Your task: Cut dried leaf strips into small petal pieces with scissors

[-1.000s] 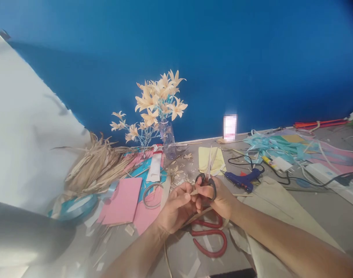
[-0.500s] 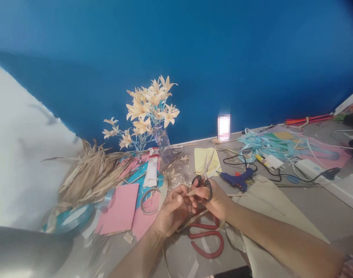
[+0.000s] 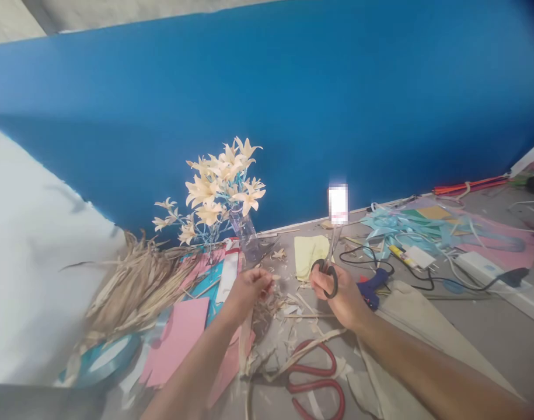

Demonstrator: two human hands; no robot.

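Note:
My right hand is closed around the black handles of a small pair of scissors, blades pointing up and away. My left hand hovers to its left with fingers pinched together over a litter of dried leaf scraps; whatever it pinches is too small to name. A vase of cream paper flowers stands just beyond my left hand against the blue wall. Large red-handled scissors lie below both hands.
A pile of dried husk strips lies at left, with pink card and a blue tape roll nearer. A blue glue gun, black cables, yellow paper and blue ribbons spread to the right. A white cloth covers the far left.
My hands have separated: the left moved left and away from the scissors, the right lifted forward with them. The thin strip held between both hands is gone. The view tilted up.

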